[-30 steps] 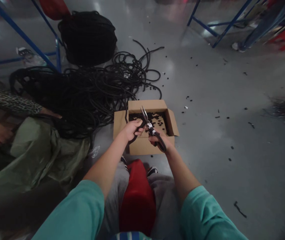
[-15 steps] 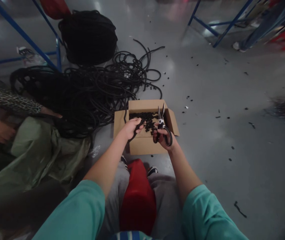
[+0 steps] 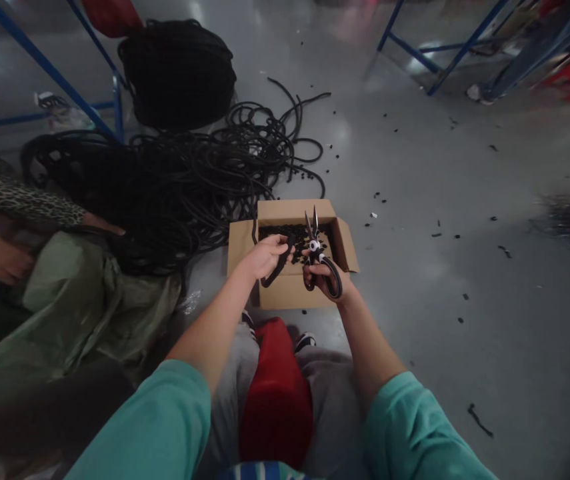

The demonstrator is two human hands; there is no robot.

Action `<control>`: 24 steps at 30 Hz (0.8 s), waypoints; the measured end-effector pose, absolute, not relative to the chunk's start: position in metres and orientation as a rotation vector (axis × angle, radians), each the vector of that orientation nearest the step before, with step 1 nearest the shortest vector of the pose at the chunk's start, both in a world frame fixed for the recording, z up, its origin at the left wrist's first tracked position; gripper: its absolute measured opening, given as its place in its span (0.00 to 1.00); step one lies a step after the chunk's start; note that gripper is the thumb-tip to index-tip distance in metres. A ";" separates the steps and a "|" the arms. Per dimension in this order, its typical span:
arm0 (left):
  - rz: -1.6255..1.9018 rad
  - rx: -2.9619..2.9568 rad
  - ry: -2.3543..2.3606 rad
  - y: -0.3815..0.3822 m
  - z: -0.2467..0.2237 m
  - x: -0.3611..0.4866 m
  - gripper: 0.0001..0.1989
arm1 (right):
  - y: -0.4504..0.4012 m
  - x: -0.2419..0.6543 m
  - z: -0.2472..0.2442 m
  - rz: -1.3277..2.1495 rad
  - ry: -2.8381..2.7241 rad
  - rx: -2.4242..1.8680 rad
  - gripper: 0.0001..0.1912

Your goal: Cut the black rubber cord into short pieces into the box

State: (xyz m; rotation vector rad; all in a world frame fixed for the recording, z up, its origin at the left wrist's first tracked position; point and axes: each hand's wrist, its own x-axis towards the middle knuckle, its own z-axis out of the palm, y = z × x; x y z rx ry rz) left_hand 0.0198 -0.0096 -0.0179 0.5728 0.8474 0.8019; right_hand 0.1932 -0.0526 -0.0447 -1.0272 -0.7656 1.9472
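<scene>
Over an open cardboard box (image 3: 295, 293), my left hand (image 3: 266, 256) is closed on a black cord (image 3: 275, 273). The cord's end pokes out past my fingertips and its other part runs back over the box's left side. My right hand (image 3: 329, 275) grips scissors (image 3: 314, 245) by their dark handles, blades parted and pointing away from me. A small gap lies between the blades and the cord end. Inside the box, short black cut pieces (image 3: 325, 239) cover part of the bottom.
Tangled black cord (image 3: 185, 187) spreads over the floor on the left, below a large black coil (image 3: 177, 73). A co-worker's hand (image 3: 2, 260) is at far left beside a green-grey sheet (image 3: 85, 300). Blue frames (image 3: 409, 50) stand behind. Black scraps dot the floor.
The scissors have shifted slightly left, closer to the cord, with blades still apart. My left hand has turned a little, and more of the cord shows below it.
</scene>
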 end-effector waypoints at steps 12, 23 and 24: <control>0.950 0.800 1.034 0.002 -0.023 0.000 0.16 | -0.050 0.200 -0.045 1.921 -1.136 -1.211 0.31; 0.847 1.062 1.195 0.004 -0.029 0.002 0.10 | -0.050 0.193 -0.036 1.901 -1.189 -1.339 0.29; 0.830 1.081 1.213 0.004 -0.030 0.002 0.10 | -0.050 0.192 -0.035 1.899 -1.196 -1.354 0.29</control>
